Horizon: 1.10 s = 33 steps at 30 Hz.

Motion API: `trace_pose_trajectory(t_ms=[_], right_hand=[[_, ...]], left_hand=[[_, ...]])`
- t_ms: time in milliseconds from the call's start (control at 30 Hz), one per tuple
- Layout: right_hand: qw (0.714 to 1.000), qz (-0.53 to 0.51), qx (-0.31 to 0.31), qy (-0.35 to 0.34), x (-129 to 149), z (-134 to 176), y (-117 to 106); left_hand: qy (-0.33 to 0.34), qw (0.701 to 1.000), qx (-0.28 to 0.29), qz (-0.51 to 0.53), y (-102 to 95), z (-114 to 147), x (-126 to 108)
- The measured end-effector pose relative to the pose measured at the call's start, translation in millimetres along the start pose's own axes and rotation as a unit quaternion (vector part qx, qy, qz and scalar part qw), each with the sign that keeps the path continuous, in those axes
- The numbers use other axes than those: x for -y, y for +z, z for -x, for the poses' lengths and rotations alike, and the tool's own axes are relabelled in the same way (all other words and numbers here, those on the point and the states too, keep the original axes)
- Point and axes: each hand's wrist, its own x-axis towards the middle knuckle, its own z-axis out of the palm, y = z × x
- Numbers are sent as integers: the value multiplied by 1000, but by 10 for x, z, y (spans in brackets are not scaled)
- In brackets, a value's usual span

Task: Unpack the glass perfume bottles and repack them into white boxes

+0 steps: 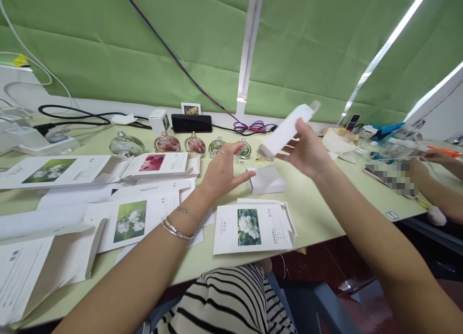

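Observation:
My right hand (306, 153) grips a narrow white carton (287, 131), raised and tilted above the table, with a flap sticking out at its upper end. My left hand (223, 172) is empty, its fingers and thumb spread; the thumb reaches toward a small white box (268, 181) lying on the table, and I cannot tell if they touch. Nearer to me lies a flat box printed with a white flower (249, 227). Behind my left hand stand small round glass bottles with green contents (217, 146), next to bottles with reddish contents (167, 143).
Several printed cartons (132, 220) with open ends overlap on the left. At the back are a dark phone (191, 123), a small upright box (158, 121) and coiled cables (253, 127). Another person's arm (430, 184) rests at the far right, near assorted items.

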Motion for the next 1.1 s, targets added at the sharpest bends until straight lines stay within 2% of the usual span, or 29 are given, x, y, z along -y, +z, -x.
trace_pose_trajectory(t_ms=[100, 200, 300, 433, 533, 600, 633, 700, 733, 833, 900, 1000, 1100], right_hand=[[991, -118, 53, 16, 17, 100, 470], [970, -221, 81, 56, 1, 190, 751], [952, -276, 96, 94, 16, 200, 794], [955, -263, 41, 134, 64, 132, 588], [984, -149, -18, 97, 118, 146, 366], [998, 6, -58, -1, 142, 202, 237], [990, 102, -75, -62, 137, 235, 188], [937, 301, -71, -159, 70, 296, 131], [903, 389, -41, -179, 4, 320, 122], [805, 561, 127, -149, -289, 369, 137], [758, 611, 189, -124, -493, 407, 129], [737, 637, 206, -93, -688, 505, 26], [740, 642, 193, -63, -752, 634, -181]], left_hand=[[14, 999, -30, -23, -1, -3, -35], [23, 997, -66, -39, -8, 3, -18], [61, 995, -56, -50, -29, 8, 65], [138, 989, 41, -37, -29, 12, 131], [166, 983, 73, -30, 8, 13, 71], [145, 987, 57, -45, 30, 12, 17], [127, 989, 45, -53, 34, 11, 0], [84, 994, 21, -63, 27, 14, -6], [64, 996, 7, -63, 19, 18, 4], [37, 998, -24, -46, -10, 35, 63], [53, 998, -18, -19, -33, 34, 84], [97, 994, 45, 18, -125, -33, -7], [103, 979, 167, 50, -312, -163, -315]])
